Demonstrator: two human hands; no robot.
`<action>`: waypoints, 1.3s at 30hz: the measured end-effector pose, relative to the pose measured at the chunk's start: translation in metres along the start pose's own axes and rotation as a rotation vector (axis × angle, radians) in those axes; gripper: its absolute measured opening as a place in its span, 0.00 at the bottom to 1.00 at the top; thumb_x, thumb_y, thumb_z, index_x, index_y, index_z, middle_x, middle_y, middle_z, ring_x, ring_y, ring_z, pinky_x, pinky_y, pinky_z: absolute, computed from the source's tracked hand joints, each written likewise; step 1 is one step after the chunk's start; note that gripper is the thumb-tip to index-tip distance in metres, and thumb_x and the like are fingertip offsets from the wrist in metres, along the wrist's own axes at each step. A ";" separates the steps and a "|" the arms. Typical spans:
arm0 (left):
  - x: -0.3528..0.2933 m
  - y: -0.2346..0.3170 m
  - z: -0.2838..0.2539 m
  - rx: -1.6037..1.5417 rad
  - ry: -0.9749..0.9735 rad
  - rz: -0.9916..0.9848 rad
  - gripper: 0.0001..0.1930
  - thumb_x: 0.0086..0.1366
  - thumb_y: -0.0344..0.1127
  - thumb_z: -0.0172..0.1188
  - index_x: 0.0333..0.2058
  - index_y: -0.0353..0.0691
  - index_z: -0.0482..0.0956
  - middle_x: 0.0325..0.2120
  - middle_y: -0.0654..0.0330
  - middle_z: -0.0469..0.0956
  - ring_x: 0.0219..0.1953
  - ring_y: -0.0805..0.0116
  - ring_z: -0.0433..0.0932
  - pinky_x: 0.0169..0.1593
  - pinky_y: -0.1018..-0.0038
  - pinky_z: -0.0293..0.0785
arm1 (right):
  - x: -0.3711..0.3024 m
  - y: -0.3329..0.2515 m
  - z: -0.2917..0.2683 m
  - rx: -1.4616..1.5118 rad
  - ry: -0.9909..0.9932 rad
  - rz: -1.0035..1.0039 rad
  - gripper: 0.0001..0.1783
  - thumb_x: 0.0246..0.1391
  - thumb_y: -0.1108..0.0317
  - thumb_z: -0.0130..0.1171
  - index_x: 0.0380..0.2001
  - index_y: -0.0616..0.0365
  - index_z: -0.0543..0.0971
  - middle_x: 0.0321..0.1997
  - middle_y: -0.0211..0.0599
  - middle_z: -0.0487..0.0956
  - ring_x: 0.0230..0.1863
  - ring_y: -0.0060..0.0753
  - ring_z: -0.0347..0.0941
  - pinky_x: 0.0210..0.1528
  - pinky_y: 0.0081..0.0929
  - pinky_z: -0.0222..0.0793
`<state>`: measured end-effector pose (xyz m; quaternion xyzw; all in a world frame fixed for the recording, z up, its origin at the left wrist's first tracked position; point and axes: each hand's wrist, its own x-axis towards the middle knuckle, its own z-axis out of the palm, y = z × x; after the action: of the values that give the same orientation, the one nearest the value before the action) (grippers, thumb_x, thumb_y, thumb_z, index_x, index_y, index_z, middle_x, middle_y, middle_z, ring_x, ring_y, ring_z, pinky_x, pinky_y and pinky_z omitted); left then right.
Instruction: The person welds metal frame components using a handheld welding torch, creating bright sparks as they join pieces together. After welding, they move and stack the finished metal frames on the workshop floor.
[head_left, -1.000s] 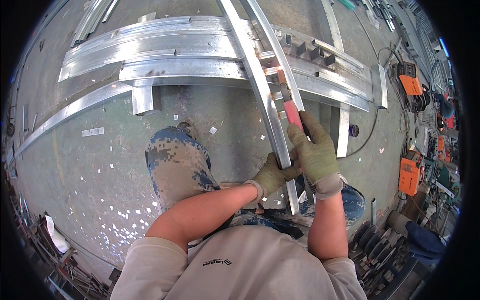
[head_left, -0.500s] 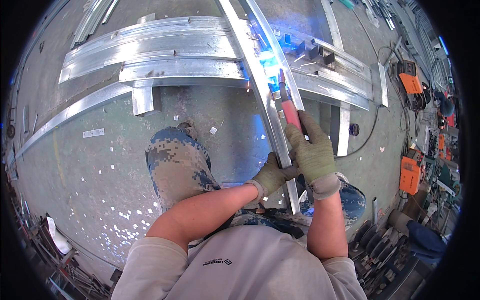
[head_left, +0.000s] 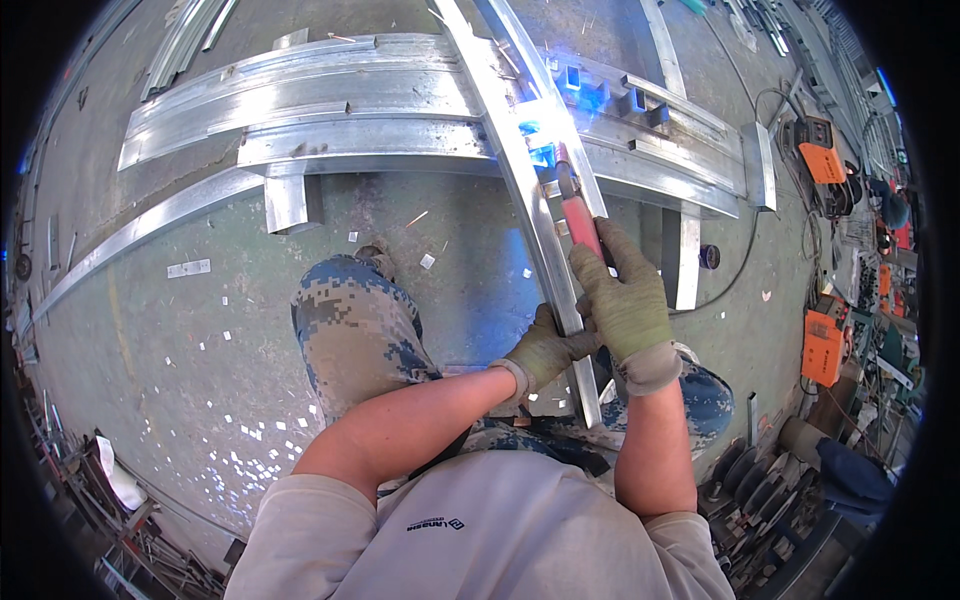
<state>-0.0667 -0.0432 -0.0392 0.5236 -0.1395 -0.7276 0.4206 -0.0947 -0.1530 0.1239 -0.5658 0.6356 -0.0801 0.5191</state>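
My right hand [head_left: 630, 298], in a green work glove, is closed around the red handle of a welding torch [head_left: 580, 222]. The torch's tip points away from me between two long silver metal bars, where a bright blue-white arc [head_left: 541, 140] glares and washes out the joint. My left hand [head_left: 548, 350], gloved the same way, is wrapped round the near part of the left metal bar [head_left: 546, 250], just left of my right wrist. The right metal bar [head_left: 583, 165] runs close beside it, and both lie across a stack of wide silver channels [head_left: 340, 85].
Small metal offcuts [head_left: 635, 103] stand on the channels right of the arc. Metal supports [head_left: 288, 200] hold the stack off the floor. Orange welding machines [head_left: 822, 345] and a dark cable [head_left: 735, 285] are on the right. Small pale scraps [head_left: 240, 470] litter the floor at left.
The welding torch's tip and the glare have shifted very slightly. Thin spark streaks now show over the floor and channels. Both hands keep their holds.
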 end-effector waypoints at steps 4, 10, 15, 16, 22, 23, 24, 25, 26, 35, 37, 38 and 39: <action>0.001 -0.002 0.001 -0.025 0.001 0.009 0.54 0.56 0.54 0.82 0.66 0.30 0.55 0.57 0.49 0.77 0.59 0.61 0.79 0.59 0.71 0.77 | -0.001 0.000 0.000 0.001 -0.003 -0.021 0.36 0.66 0.57 0.65 0.69 0.70 0.71 0.60 0.63 0.81 0.62 0.48 0.80 0.64 0.35 0.72; -0.003 0.009 0.000 0.031 -0.008 -0.128 0.54 0.58 0.41 0.82 0.72 0.37 0.50 0.63 0.50 0.73 0.62 0.58 0.77 0.60 0.66 0.80 | 0.001 0.017 0.002 -0.057 0.051 -0.127 0.36 0.67 0.56 0.63 0.69 0.70 0.71 0.61 0.64 0.81 0.63 0.50 0.79 0.65 0.36 0.72; 0.002 -0.006 0.002 -0.058 0.013 0.076 0.52 0.55 0.49 0.83 0.65 0.31 0.55 0.56 0.48 0.77 0.58 0.61 0.79 0.57 0.69 0.79 | 0.005 0.021 0.003 -0.092 0.057 -0.153 0.35 0.66 0.56 0.63 0.69 0.70 0.72 0.61 0.65 0.81 0.62 0.53 0.80 0.65 0.38 0.72; 0.000 -0.002 0.001 -0.081 0.002 0.072 0.52 0.55 0.48 0.83 0.65 0.31 0.56 0.56 0.49 0.77 0.57 0.61 0.80 0.57 0.69 0.79 | 0.005 0.022 0.003 -0.103 0.062 -0.157 0.35 0.66 0.56 0.63 0.68 0.69 0.72 0.61 0.65 0.81 0.62 0.53 0.80 0.65 0.39 0.72; 0.001 0.004 0.000 0.052 0.008 -0.025 0.57 0.54 0.45 0.84 0.70 0.31 0.52 0.62 0.46 0.75 0.62 0.57 0.77 0.61 0.66 0.78 | 0.005 0.023 0.004 -0.114 0.075 -0.163 0.34 0.66 0.56 0.63 0.68 0.67 0.73 0.60 0.64 0.81 0.62 0.56 0.80 0.64 0.40 0.73; 0.001 0.003 0.000 0.017 0.000 -0.018 0.57 0.53 0.46 0.84 0.70 0.31 0.52 0.62 0.46 0.75 0.62 0.57 0.77 0.60 0.66 0.78 | 0.005 0.023 0.004 -0.111 0.077 -0.171 0.34 0.66 0.56 0.63 0.68 0.67 0.73 0.60 0.64 0.81 0.61 0.56 0.80 0.64 0.40 0.73; 0.000 0.002 0.000 -0.017 -0.008 -0.011 0.57 0.53 0.46 0.84 0.70 0.30 0.52 0.62 0.45 0.75 0.62 0.57 0.77 0.60 0.66 0.78 | 0.005 0.023 0.004 -0.108 0.077 -0.176 0.34 0.66 0.56 0.63 0.68 0.67 0.73 0.60 0.64 0.81 0.61 0.56 0.80 0.64 0.40 0.73; -0.002 0.005 0.000 -0.051 -0.017 -0.005 0.58 0.53 0.46 0.84 0.70 0.30 0.52 0.62 0.45 0.75 0.62 0.57 0.77 0.60 0.67 0.78 | 0.005 0.023 0.004 -0.105 0.078 -0.180 0.33 0.66 0.56 0.63 0.68 0.67 0.73 0.60 0.64 0.81 0.61 0.56 0.80 0.64 0.40 0.73; -0.003 0.008 0.000 -0.015 -0.006 -0.006 0.58 0.53 0.46 0.84 0.69 0.29 0.52 0.61 0.45 0.75 0.62 0.57 0.77 0.60 0.67 0.78 | 0.004 0.022 0.005 -0.101 0.077 -0.182 0.33 0.66 0.57 0.63 0.68 0.67 0.73 0.59 0.64 0.81 0.61 0.56 0.81 0.64 0.40 0.74; -0.011 0.025 -0.002 0.146 -0.003 -0.058 0.53 0.54 0.54 0.83 0.64 0.31 0.58 0.56 0.50 0.75 0.59 0.62 0.77 0.60 0.69 0.76 | 0.002 0.020 0.007 -0.108 0.073 -0.168 0.34 0.66 0.57 0.64 0.68 0.68 0.73 0.59 0.66 0.81 0.62 0.56 0.80 0.63 0.40 0.73; -0.010 0.024 -0.002 0.185 0.005 -0.073 0.52 0.54 0.54 0.83 0.63 0.31 0.58 0.57 0.49 0.75 0.58 0.62 0.77 0.60 0.69 0.76 | 0.003 0.025 0.009 -0.129 0.093 -0.206 0.33 0.66 0.58 0.65 0.68 0.66 0.73 0.54 0.58 0.82 0.51 0.46 0.78 0.52 0.35 0.74; -0.006 0.018 -0.001 0.198 0.014 -0.040 0.52 0.54 0.53 0.83 0.63 0.31 0.58 0.56 0.50 0.75 0.58 0.62 0.77 0.59 0.69 0.76 | 0.005 0.031 0.012 -0.132 0.111 -0.241 0.32 0.66 0.60 0.66 0.68 0.64 0.74 0.49 0.49 0.83 0.39 0.34 0.77 0.41 0.31 0.74; 0.000 0.007 0.000 0.210 0.023 -0.007 0.51 0.54 0.53 0.83 0.63 0.32 0.58 0.56 0.50 0.76 0.58 0.62 0.77 0.59 0.69 0.76 | 0.006 0.034 0.013 -0.143 0.125 -0.261 0.32 0.65 0.60 0.67 0.68 0.63 0.74 0.46 0.45 0.83 0.34 0.29 0.76 0.36 0.28 0.74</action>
<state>-0.0629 -0.0473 -0.0342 0.5735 -0.2085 -0.7045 0.3623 -0.1053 -0.1394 0.0914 -0.6731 0.5918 -0.1366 0.4221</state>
